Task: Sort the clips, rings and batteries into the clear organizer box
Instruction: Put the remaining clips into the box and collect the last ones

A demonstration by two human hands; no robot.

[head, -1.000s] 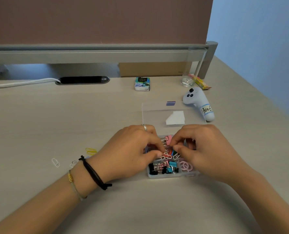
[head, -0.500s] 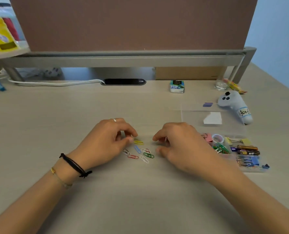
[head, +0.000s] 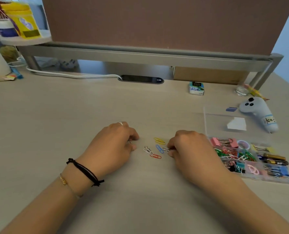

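Several loose paper clips lie on the desk between my hands: a yellow pair (head: 159, 140), a blue one (head: 159, 148), a white pair (head: 147, 150) and a red one (head: 155, 156). My left hand (head: 112, 148) pinches a small silver clip at its fingertips. My right hand (head: 192, 150) pinches silver paper clips (head: 165, 149) off the desk. The clear organizer box (head: 265, 179) stands open at the right, with binder clips, coloured paper clips, pink rings (head: 252, 169) and batteries (head: 274, 158) in its compartments.
The box's clear lid (head: 225, 123) lies flat behind it. A white controller (head: 260, 114), a small glass jar (head: 241, 91) and a tissue pack (head: 196, 88) sit farther back. A white cable (head: 69, 75) runs along the rear; containers stand at the far left.
Both hands left the organizer box and moved left to the loose paper clips. The right hand has since pinched up silver clips, and fewer clips lie on the desk.
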